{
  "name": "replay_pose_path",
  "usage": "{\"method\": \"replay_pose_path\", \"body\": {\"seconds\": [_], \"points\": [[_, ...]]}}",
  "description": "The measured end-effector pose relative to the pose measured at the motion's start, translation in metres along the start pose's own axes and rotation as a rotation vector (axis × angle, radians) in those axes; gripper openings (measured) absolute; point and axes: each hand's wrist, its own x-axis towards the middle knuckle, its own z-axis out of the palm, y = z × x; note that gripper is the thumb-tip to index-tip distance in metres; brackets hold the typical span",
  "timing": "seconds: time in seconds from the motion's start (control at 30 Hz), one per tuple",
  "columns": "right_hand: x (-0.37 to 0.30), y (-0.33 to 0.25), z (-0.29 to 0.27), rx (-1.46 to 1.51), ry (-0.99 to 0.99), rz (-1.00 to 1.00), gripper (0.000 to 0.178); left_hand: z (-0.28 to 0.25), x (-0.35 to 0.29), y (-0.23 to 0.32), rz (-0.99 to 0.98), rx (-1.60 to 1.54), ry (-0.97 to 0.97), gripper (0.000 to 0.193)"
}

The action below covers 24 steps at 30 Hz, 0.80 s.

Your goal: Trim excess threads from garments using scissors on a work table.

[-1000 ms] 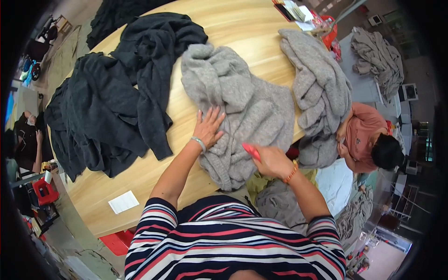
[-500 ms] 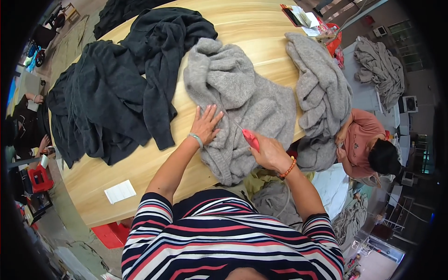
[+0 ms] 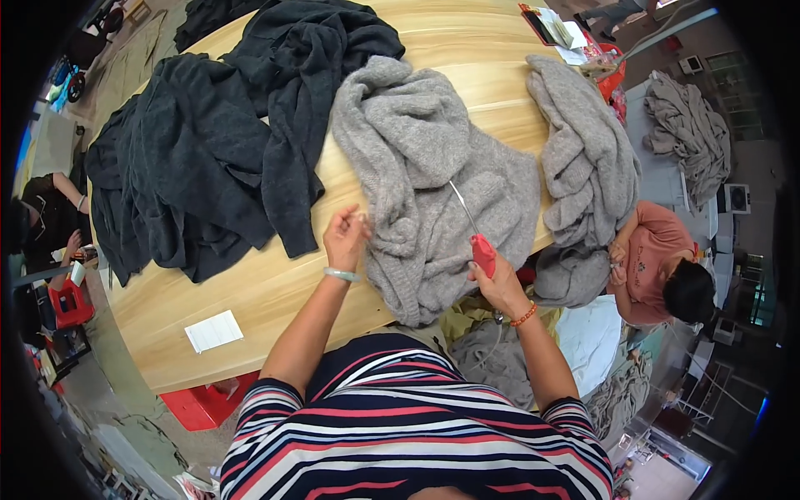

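Grips red-handled tool point(image 3: 482, 253) in right hand point(image 3: 498, 287), fingers closed around the handle. Points its thin metal shaft forward and slightly left, over grey knit garment point(image 3: 492, 200); cannot tell contact or gap between tip and knit. Holds left hand point(image 3: 344, 240) half-curled, just beside the garment's left edge; cannot tell from this view whether pinching anything.

Location of grey knit garment: bunched in loose folds on pale wooden table point(image 3: 283, 300), toward the near edge, directly ahead of striped top point(image 3: 417, 417). Wears pale bangle point(image 3: 342, 274) on left wrist, orange beaded bracelet point(image 3: 524, 315) on right.

To the left on the table: heap of dark garments point(image 3: 192, 158), spread and creased. Nearer, by the front edge: white paper slip point(image 3: 213, 332). To the right: second grey garment point(image 3: 583, 142), folded lengthwise, just apart from the first.

Below the near edge, right of the torso: yellowish cloth point(image 3: 458, 321), grey cloth point(image 3: 492, 358) and white sheet point(image 3: 587, 342). At the far right corner: papers point(image 3: 567, 37) near red bag point(image 3: 612, 83).

Beyond the table at right: co-worker in pink top point(image 3: 658, 250), hands close together; farther off, grey pile point(image 3: 687, 125) on a pale surface. At far left: another person in dark clothing point(image 3: 50, 208), near red stool point(image 3: 71, 304).
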Motion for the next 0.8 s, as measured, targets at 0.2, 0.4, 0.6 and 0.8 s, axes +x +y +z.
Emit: {"method": "replay_pose_path", "body": {"seconds": [0.2,0.4,0.6,0.8], "points": [[0.008,0.007,0.022,-0.021,0.032,-0.054,0.045,0.013,0.003,-0.028,-0.026,0.246,0.018,0.03],[0.011,-0.001,0.025,-0.02,0.029,-0.065,0.043,0.021,0.038,-0.025,0.001,0.566,-0.04,0.032],[0.013,-0.003,0.031,-0.085,-0.03,-0.055,0.044,0.032,0.035,0.026,-0.24,-0.228,-0.185,0.01],[0.018,-0.004,0.04,-0.119,-0.059,-0.051,0.042,0.024,0.035,0.029,-0.291,-0.277,-0.152,0.012]]}}
